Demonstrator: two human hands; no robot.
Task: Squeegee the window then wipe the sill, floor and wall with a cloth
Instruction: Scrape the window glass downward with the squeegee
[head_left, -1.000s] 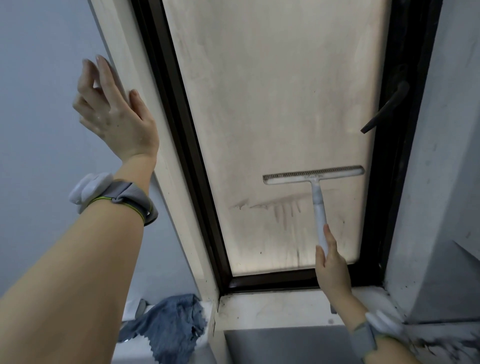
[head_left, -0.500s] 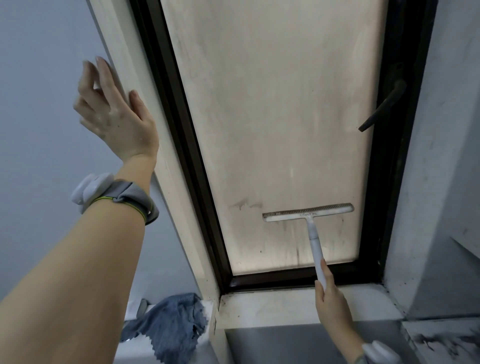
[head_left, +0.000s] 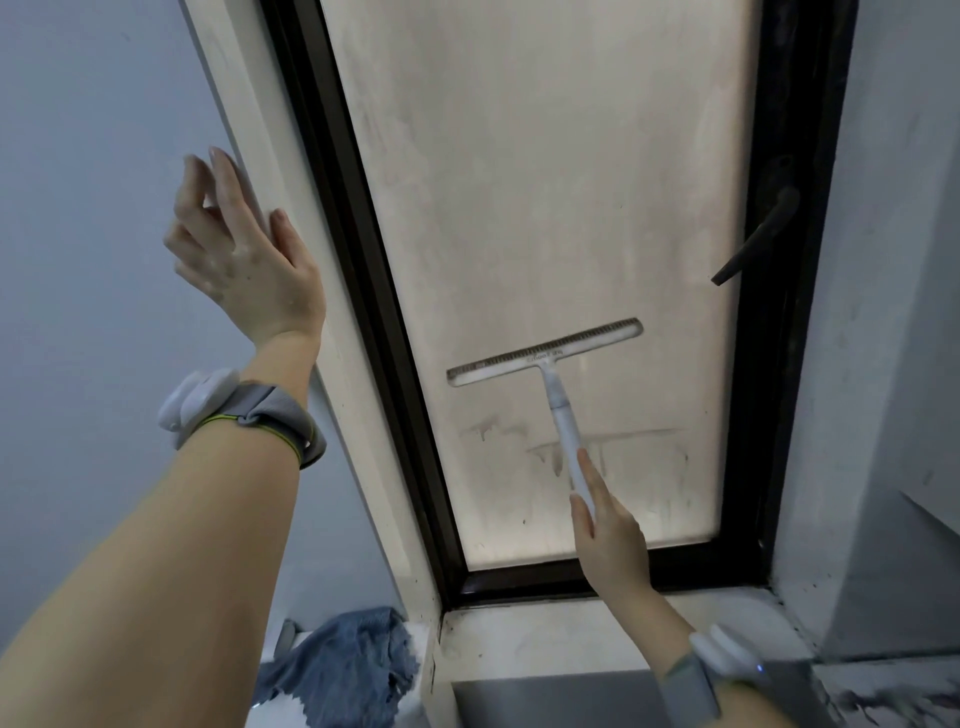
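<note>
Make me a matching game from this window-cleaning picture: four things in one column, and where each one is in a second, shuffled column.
Things:
1. squeegee
2. blue cloth
3. window handle
4. left hand

Places:
A. on the dark frame at the right edge of the window
B. flat against the pale surround left of the window
C. blade on the lower half of the glass, held by the right hand
D. crumpled low down, left of the sill

Pairs: 1-C, 2-D, 3-A, 4-B
</note>
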